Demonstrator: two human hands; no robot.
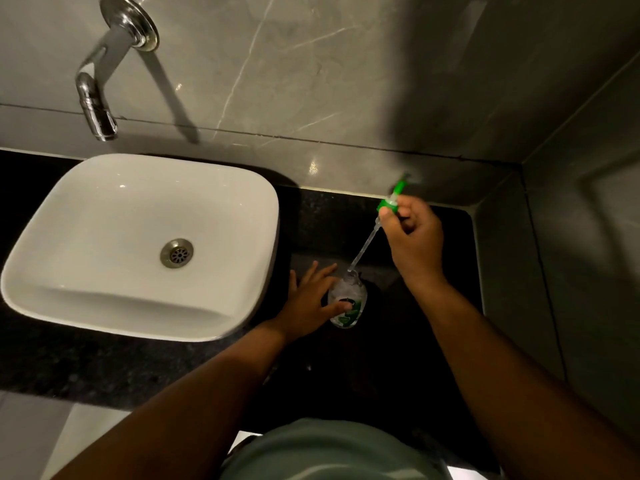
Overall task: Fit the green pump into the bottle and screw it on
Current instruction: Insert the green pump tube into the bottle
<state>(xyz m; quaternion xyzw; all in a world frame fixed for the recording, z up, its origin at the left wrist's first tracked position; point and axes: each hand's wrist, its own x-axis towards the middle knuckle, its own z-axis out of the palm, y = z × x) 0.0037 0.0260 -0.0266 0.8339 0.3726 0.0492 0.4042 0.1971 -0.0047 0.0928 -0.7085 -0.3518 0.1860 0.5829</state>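
A chrome wall spout (100, 74) juts from the grey marbled wall tile (311, 64) at about eleven o'clock in the view; below it, at nine o'clock, a white countertop basin (86, 209) sits on the black granite counter (86, 362), its metal drain (176, 253) near the bowl's middle. Just right of the basin, near the centre of the view, the left hand (310, 299) lies with fingers spread apart; its lowest finger is laid across the front of the clear soap bottle (347, 301), the rest fanned out on the bottle's nine o'clock side. The bottle stands on the counter with a green label facing the camera and its mouth uncovered. From that mouth a clear dip tube (363, 245) slants up toward one o'clock, its lower tip at or just inside the opening; which, I cannot tell. At the tube's top is the green pump (393, 197), slightly blurred; the right hand (414, 235) has its fingertips pinched on the pump's collar, the other fingers curled.
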